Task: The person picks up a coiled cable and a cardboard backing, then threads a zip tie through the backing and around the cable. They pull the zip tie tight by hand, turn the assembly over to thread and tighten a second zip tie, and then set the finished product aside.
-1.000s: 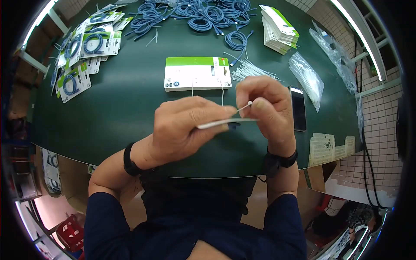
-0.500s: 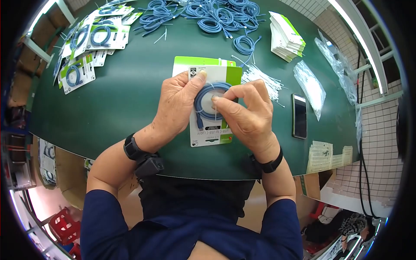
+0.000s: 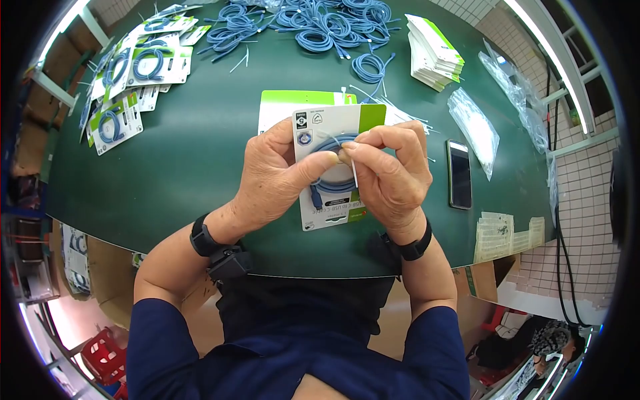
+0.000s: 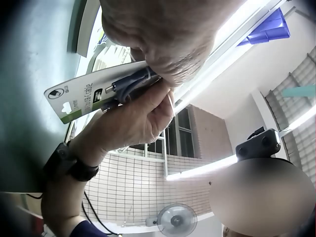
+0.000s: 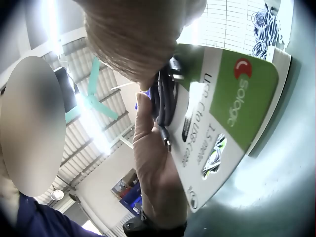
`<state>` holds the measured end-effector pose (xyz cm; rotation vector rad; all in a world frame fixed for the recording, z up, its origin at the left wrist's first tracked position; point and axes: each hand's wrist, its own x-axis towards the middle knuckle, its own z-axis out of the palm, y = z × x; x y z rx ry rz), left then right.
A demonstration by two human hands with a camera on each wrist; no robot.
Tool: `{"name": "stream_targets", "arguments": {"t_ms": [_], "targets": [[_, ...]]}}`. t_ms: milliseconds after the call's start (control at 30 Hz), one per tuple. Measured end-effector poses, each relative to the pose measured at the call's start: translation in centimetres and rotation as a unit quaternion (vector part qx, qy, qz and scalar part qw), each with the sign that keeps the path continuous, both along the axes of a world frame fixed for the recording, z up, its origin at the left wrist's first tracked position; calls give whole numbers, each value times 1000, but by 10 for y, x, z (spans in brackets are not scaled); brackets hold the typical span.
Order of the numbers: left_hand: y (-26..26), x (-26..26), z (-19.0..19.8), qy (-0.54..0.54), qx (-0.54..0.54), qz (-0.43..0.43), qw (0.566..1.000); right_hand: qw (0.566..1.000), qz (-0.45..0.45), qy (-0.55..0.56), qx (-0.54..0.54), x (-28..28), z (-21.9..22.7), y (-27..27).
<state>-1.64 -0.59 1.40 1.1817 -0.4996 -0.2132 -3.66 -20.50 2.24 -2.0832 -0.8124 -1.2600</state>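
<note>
A white and green card (image 3: 311,220) is held up over the table, with a coiled blue cable (image 3: 325,187) lying against its face. My left hand (image 3: 267,173) grips the card's left edge, its thumb across the coil. Finger and thumb of my right hand (image 3: 393,170) pinch a thin white tie (image 3: 355,175) at the coil's centre. In the right wrist view the card (image 5: 237,103) shows its printed face, and the cable (image 5: 165,98) runs beside the left thumb. The left wrist view shows my right hand (image 4: 128,121) close against the cable (image 4: 131,81).
Behind the held card lies a stack of flat cards (image 3: 277,100), with loose white ties (image 3: 400,115) beside it. Coiled cables (image 3: 320,27) lie at the back, finished-looking cards (image 3: 120,123) at left. At right are a card stack (image 3: 433,53), plastic bag (image 3: 475,130) and phone (image 3: 459,173).
The card, first seen edge-on, has turned its cable side up and shifted slightly right. My left thumb has moved down onto the coil; my right hand still pinches the tie.
</note>
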Motion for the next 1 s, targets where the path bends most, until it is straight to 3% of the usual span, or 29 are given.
{"name": "stream_targets", "arguments": {"t_ms": [267, 1000], "targets": [[-4, 2, -8, 36, -46, 4, 998, 1000, 15, 20, 3, -3, 1, 2], [-2, 9, -9, 54, -24, 35, 998, 990, 111, 83, 5, -16, 0, 11]]}}
